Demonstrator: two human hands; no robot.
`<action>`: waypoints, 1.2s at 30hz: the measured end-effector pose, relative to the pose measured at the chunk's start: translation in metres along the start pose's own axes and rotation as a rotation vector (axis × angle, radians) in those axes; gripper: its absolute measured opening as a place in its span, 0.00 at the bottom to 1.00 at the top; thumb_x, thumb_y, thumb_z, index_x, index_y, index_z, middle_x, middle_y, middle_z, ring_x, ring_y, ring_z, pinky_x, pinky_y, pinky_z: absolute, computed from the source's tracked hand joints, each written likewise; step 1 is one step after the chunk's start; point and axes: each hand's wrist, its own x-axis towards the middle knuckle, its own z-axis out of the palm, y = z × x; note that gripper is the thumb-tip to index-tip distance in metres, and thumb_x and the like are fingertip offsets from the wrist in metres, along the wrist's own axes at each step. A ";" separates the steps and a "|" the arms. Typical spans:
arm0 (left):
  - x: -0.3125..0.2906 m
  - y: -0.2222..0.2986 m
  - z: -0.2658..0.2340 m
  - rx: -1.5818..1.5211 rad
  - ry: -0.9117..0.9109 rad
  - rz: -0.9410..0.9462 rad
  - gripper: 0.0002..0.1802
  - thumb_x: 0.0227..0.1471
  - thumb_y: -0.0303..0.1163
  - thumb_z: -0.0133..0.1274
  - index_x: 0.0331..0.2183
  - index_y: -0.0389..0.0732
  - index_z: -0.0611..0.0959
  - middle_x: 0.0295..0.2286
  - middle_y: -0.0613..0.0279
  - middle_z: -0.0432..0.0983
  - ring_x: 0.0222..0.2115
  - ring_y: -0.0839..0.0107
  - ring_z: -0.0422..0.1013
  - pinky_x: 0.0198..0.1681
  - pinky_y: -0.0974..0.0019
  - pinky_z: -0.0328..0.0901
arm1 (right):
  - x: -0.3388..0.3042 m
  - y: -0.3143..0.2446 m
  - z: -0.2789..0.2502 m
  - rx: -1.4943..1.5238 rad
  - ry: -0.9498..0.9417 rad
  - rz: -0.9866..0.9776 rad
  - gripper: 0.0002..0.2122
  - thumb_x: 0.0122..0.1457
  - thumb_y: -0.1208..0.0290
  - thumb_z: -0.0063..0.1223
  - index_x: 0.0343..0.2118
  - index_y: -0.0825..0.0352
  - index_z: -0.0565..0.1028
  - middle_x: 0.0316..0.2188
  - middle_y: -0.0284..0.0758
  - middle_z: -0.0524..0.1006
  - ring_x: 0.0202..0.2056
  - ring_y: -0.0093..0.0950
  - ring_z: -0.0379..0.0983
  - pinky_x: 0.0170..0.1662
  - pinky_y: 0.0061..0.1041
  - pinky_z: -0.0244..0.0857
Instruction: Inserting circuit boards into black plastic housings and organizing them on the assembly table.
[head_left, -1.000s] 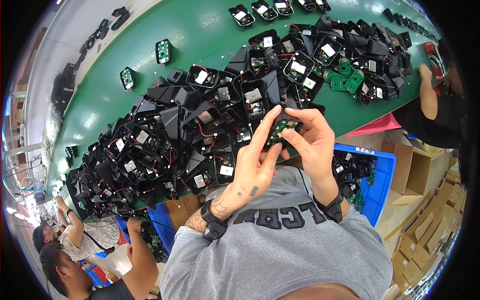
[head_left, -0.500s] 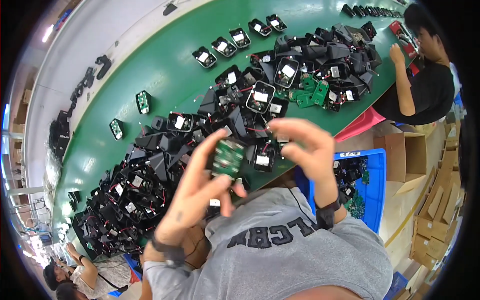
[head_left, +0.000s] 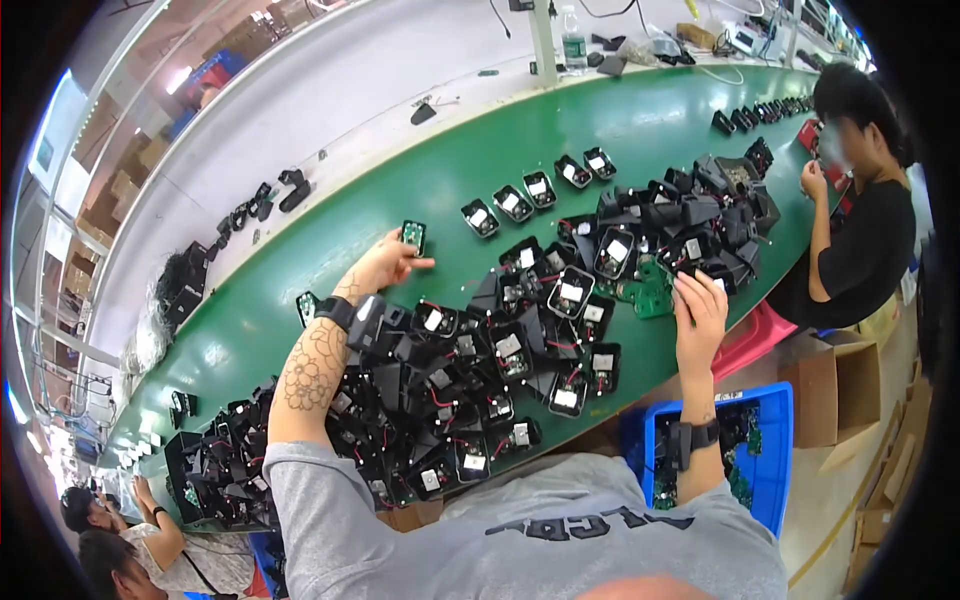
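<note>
My left hand reaches to the middle of the green table, its fingers at a black plastic housing with a green circuit board inside. It seems to grip the housing's near end, one finger stretched out to the right. Another housing with a green board stands beside my left forearm. My right hand is at the right end of a small stack of green circuit boards, among black housings. Its fingers are bent down and seem closed on a board; the tips are partly hidden.
Heaped black housings with red wires spread along the near side of the table. Several upright housings form a row farther back. A blue bin with boards stands at my right. A co-worker sits at far right.
My left hand has gone from in front of me out to the far left with the board in its housing. My right hand has moved right to the green boards. The view has shifted.
</note>
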 end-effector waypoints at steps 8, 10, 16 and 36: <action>-0.002 0.056 0.044 1.340 0.464 0.549 0.19 0.44 0.38 0.54 0.40 0.41 0.80 0.31 0.48 0.79 0.34 0.49 0.75 0.39 0.53 0.69 | -0.042 -0.040 -0.006 0.474 -0.215 0.663 0.11 0.50 0.81 0.59 0.39 0.68 0.78 0.28 0.30 0.74 0.23 0.16 0.66 0.27 0.14 0.61; 0.015 0.054 0.059 1.172 0.493 0.657 0.17 0.44 0.40 0.54 0.36 0.41 0.82 0.33 0.48 0.79 0.36 0.49 0.75 0.41 0.53 0.69 | -0.047 -0.040 0.001 0.476 -0.306 0.739 0.11 0.50 0.79 0.60 0.38 0.68 0.78 0.31 0.31 0.75 0.23 0.17 0.66 0.27 0.15 0.62; 0.049 0.028 0.096 1.144 0.360 0.647 0.22 0.45 0.44 0.57 0.39 0.41 0.80 0.35 0.49 0.79 0.39 0.52 0.74 0.43 0.54 0.68 | -0.042 -0.043 -0.002 0.326 -0.385 0.556 0.12 0.48 0.75 0.62 0.38 0.69 0.77 0.43 0.35 0.72 0.31 0.24 0.70 0.34 0.21 0.65; -0.223 -0.043 0.200 -0.487 -0.246 0.303 0.25 0.56 0.27 0.49 0.56 0.45 0.68 0.41 0.65 0.69 0.37 0.82 0.68 0.38 0.72 0.69 | 0.022 -0.154 -0.012 0.764 -0.382 0.121 0.16 0.37 0.78 0.67 0.34 0.68 0.78 0.29 0.35 0.73 0.36 0.30 0.70 0.38 0.24 0.64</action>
